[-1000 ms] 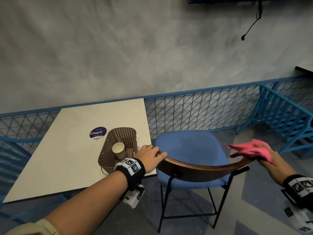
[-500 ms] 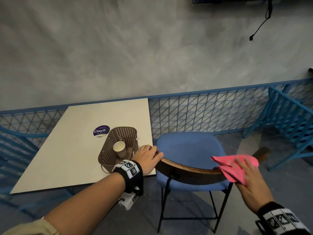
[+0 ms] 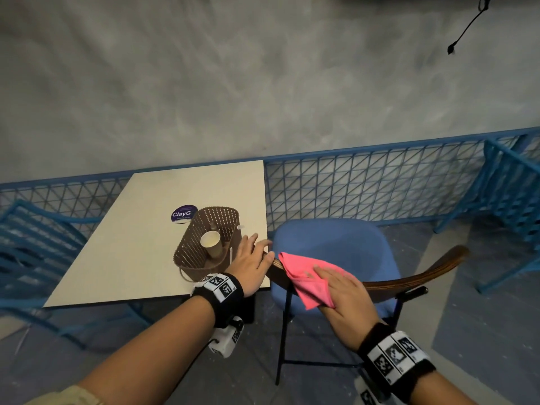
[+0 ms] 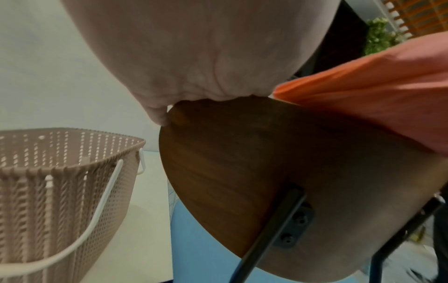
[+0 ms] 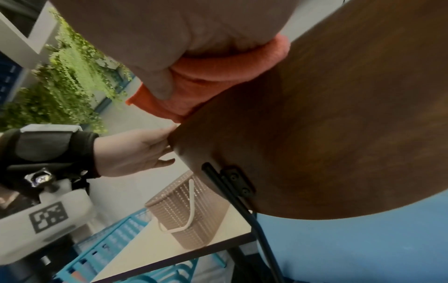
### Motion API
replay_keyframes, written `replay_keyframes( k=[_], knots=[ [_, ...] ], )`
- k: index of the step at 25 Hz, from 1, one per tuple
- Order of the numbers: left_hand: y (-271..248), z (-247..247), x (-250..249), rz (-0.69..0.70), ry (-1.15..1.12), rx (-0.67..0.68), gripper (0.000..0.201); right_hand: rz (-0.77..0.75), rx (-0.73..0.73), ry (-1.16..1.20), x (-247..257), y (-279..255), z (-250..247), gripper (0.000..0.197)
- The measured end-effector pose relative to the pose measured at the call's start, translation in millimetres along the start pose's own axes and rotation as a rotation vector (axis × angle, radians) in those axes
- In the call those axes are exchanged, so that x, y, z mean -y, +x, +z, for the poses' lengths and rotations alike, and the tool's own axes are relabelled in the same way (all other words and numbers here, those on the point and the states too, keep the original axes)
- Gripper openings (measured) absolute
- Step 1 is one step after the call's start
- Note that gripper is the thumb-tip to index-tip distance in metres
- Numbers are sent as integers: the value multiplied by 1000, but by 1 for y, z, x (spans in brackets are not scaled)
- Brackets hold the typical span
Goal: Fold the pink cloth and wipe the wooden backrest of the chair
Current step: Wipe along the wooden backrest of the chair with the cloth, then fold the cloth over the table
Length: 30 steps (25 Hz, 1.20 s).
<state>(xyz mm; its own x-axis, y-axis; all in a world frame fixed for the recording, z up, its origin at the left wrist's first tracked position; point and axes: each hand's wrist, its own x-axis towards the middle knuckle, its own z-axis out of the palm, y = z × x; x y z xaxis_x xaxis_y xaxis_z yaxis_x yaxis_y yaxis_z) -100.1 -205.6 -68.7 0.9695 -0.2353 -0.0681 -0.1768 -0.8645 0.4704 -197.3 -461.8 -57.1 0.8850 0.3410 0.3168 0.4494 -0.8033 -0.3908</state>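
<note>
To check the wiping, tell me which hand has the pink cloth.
The right hand, flat on the pink cloth over the wooden backrest; the left hand only rests on the backrest's bare end.

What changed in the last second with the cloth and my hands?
The right hand slid the pink cloth leftward along the wooden backrest, from its right end to just beside the left hand. The left hand stayed on the left end; basket and cup unmoved.

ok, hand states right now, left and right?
Left hand: open, fingers resting over the end of the wooden backrest.
Right hand: open, pressing the pink cloth flat against the backrest.
</note>
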Motion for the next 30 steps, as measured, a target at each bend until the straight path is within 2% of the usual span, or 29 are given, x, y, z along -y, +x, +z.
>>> replay_keyframes(
  k=[2, 5, 7, 8, 10, 13, 16, 17, 19, 21, 23, 27, 30],
  knots=[
    [-12, 0, -7, -12, -14, -9, 51, -24, 49, 52, 8, 8, 5, 66],
    [-27, 6, -9, 2, -116, -8, 63, -26, 141, 280, 24, 22, 1, 66],
    [-41, 6, -4, 42, -233, -60, 71, -37, 152, 484, 34, 27, 5, 49],
    [-47, 3, -8, 82, -323, -85, 68, 5, 140, 567, 38, 27, 6, 37],
    [-59, -4, -8, 119, -538, -111, 50, 128, 190, 762, 52, 28, 7, 24],
    [-75, -16, 1, 16, -830, -13, 50, 182, 227, 1057, 82, 37, 7, 31],
    [-82, -20, 28, -178, -1090, 108, 47, 166, 212, 1256, 100, 50, 13, 32],
    [-84, -21, 36, -243, -1143, 120, 45, 206, 209, 1292, 103, 56, 20, 31],
    [-89, -26, 49, -313, -1225, 98, 39, 377, 177, 1344, 108, 67, 33, 23],
    [-94, -33, 61, -339, -1298, 34, 36, 578, 162, 1362, 114, 81, 45, 20],
    [-95, -45, 75, -367, -1343, -39, 34, 689, 189, 1418, 124, 98, 59, 24],
    [-85, -69, 110, -403, -1250, -154, 47, 732, 196, 1396, 137, 131, 92, 27],
    [-72, -82, 135, -416, -1064, -203, 48, 687, 164, 1220, 147, 157, 109, 37]
  ],
)
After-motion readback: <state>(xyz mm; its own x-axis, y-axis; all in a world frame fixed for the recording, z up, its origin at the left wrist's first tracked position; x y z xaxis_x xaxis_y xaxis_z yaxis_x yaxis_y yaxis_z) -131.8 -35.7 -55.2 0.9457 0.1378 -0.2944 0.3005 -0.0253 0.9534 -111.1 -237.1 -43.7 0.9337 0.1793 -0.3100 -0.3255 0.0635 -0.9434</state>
